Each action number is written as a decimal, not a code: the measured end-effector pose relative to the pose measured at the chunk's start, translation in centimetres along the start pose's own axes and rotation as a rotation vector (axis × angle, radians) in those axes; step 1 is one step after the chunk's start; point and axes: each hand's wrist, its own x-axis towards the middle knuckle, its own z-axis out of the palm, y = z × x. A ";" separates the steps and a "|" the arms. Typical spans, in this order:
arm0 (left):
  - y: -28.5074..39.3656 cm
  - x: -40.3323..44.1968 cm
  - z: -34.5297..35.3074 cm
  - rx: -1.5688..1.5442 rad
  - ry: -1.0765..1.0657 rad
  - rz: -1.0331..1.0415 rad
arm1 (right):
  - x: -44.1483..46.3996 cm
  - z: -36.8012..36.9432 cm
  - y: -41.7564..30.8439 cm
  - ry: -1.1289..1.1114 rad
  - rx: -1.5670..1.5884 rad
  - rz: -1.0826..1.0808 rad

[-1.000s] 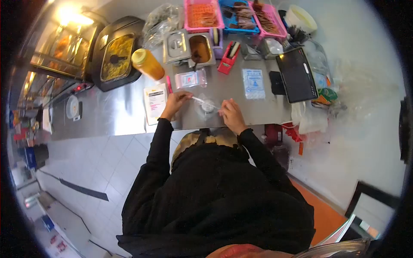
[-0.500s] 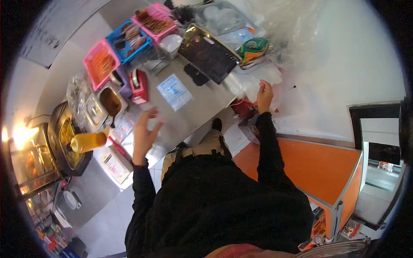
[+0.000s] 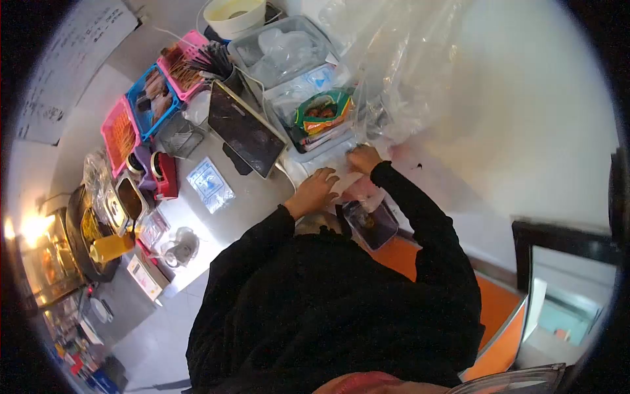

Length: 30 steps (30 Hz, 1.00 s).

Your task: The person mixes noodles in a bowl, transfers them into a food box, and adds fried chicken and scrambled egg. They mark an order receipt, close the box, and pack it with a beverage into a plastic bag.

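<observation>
My left hand (image 3: pixel 314 193) is at the right end of the steel counter (image 3: pixel 252 197), fingers apart, beside thin translucent plastic bags (image 3: pixel 318 163). Just right of it, my right hand (image 3: pixel 364 159) is closed at the bags' upper edge; what its fingers hold is too small to make out. Behind both hands stands a clear bin (image 3: pixel 344 141) with a green and orange packet (image 3: pixel 325 111). A black tablet (image 3: pixel 246 128) leans to the left of the hands. Farther left lies a blue-and-white printed packet (image 3: pixel 210 184).
A small clear bag (image 3: pixel 180 247) lies near the counter's front edge, by a yellow sauce bottle (image 3: pixel 111 248). Pink and blue baskets (image 3: pixel 152 100) line the back. Below my hands is a clear container (image 3: pixel 371 225), with an orange cabinet (image 3: pixel 499 308) to the right.
The view has swung toward the counter's right end. Both hands have left the small clear bag and come together at the plastic bags. My right hand has closed.
</observation>
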 end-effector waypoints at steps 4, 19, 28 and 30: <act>-1.1 1.8 1.6 0.120 0.042 -0.010 | -0.2 -0.7 0.6 0.019 0.093 0.029; -2.4 3.9 7.4 0.632 0.028 -0.204 | -9.9 -18.9 -2.9 0.401 1.027 0.142; 1.1 3.7 5.4 0.250 -0.236 -0.351 | -16.9 -24.4 -1.7 0.584 2.386 -0.460; 1.1 3.6 5.4 -0.249 -0.328 -0.185 | -17.2 -23.4 -1.2 0.551 2.504 -0.515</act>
